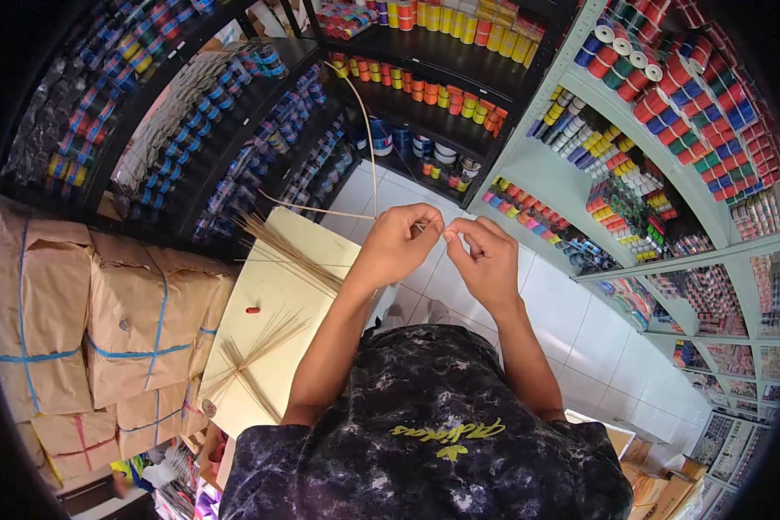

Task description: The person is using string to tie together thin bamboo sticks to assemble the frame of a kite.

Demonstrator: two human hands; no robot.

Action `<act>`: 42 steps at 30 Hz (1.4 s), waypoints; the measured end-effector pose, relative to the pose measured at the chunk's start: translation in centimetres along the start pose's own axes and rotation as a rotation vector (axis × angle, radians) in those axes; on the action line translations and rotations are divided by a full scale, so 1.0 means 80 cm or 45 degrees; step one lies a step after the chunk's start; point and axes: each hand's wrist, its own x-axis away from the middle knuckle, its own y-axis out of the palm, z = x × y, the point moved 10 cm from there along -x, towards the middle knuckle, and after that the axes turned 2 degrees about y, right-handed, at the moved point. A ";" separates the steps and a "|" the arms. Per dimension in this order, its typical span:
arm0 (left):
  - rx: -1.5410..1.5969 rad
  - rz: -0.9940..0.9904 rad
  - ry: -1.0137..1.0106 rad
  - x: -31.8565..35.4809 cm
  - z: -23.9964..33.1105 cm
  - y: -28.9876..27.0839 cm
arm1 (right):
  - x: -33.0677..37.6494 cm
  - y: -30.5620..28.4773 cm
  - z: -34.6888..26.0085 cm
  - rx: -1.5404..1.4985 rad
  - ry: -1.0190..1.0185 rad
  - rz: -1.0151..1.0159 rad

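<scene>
My left hand [399,244] is closed in a pinch, its fingertips on a thin, pale cane strip [369,130]. The strip bends: one length arcs up and away, another runs out to the left over the table. Close beside it, my right hand [487,260] is also pinched, its fingertips almost meeting the left ones. What lies between the right fingers is too small to make out. On the pale yellow table [290,299] to my left lie a bundle of thin cane strips [302,260], a crossed set of strips [250,368] and a small red object [252,309].
Brown paper parcels [134,312] tied with blue string are stacked left of the table. Black shelves [446,74] and grey-green shelves [542,178] hold rows of colourful spools. White floor tiles [572,321] show beyond my hands. Cardboard boxes [659,485] stand at the lower right.
</scene>
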 end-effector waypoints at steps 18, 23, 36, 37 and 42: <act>-0.082 -0.061 -0.031 0.000 0.009 -0.004 | -0.006 0.001 -0.002 -0.011 -0.028 -0.031; 0.295 -0.107 -0.223 0.003 -0.015 -0.002 | 0.001 0.006 -0.003 -0.002 -0.076 0.034; 0.523 -0.189 -0.391 0.005 -0.013 0.000 | -0.004 0.008 0.011 -0.054 0.051 0.063; 0.523 -0.189 -0.391 0.005 -0.013 0.000 | -0.004 0.008 0.011 -0.057 0.057 0.061; 0.340 -0.180 -0.393 0.001 -0.008 -0.006 | -0.008 0.006 0.011 -0.070 0.058 0.071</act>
